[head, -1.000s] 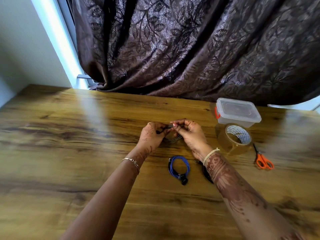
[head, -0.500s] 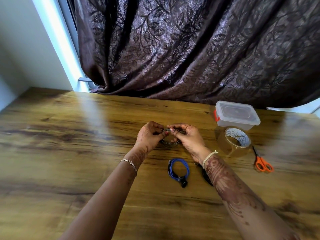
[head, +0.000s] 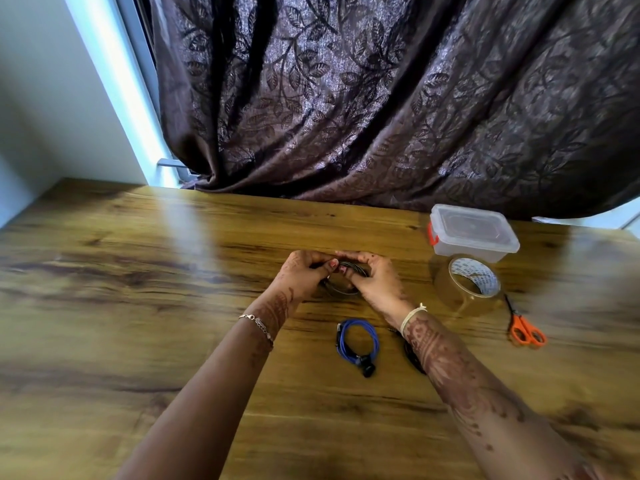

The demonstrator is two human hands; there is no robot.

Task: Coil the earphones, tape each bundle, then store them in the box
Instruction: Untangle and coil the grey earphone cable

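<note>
Both hands meet over a grey coiled earphone bundle (head: 341,289) at the table's middle. My left hand (head: 301,277) pinches the coil's left side, and my right hand (head: 375,282) pinches its right side, thumbs close together over the top. A blue coiled earphone bundle (head: 356,341) lies on the table nearer me, between my forearms. A dark bundle (head: 412,358) lies mostly hidden under my right forearm. The clear lidded box (head: 472,233) with a red clip stands at the back right, lid on.
A roll of brown packing tape (head: 465,285) stands just in front of the box. Orange-handled scissors (head: 524,330) lie to the tape's right. A dark patterned curtain (head: 381,98) hangs behind the wooden table (head: 138,289).
My hands stay on the grey coil, and the fingers have shifted slightly around it. The camera has tipped a little, so the scene sits lower in view.
</note>
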